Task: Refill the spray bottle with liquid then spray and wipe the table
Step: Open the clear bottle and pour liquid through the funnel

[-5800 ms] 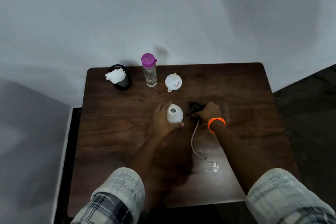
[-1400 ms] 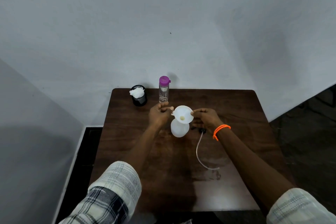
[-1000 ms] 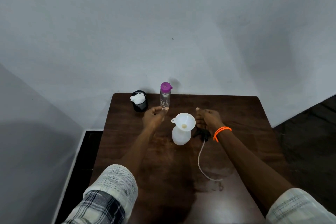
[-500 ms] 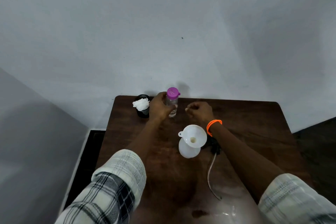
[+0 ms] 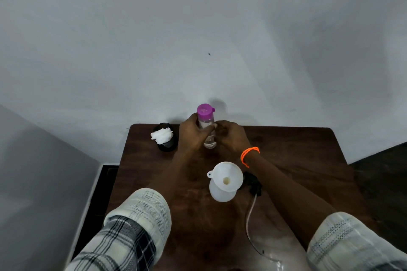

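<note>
A clear water bottle [image 5: 209,141] with a purple cap [image 5: 205,111] is raised at the back of the dark wooden table [image 5: 297,160]. My left hand [image 5: 191,135] grips its body from the left. My right hand [image 5: 229,135] touches its right side with curled fingers. The white spray bottle body [image 5: 221,193] stands mid-table with a white funnel [image 5: 228,177] seated in its neck. The black spray head [image 5: 253,183] lies just right of it, its thin tube [image 5: 250,222] trailing toward me.
A black cup [image 5: 166,145] stuffed with white tissue [image 5: 161,134] stands at the table's back left corner. A pale wall rises right behind the table. Dark floor shows to the right and left of the table.
The funnel went onto the spray bottle and both hands let it go. My left hand reached back and took the water bottle, then my right hand joined it as the bottle lifted.
</note>
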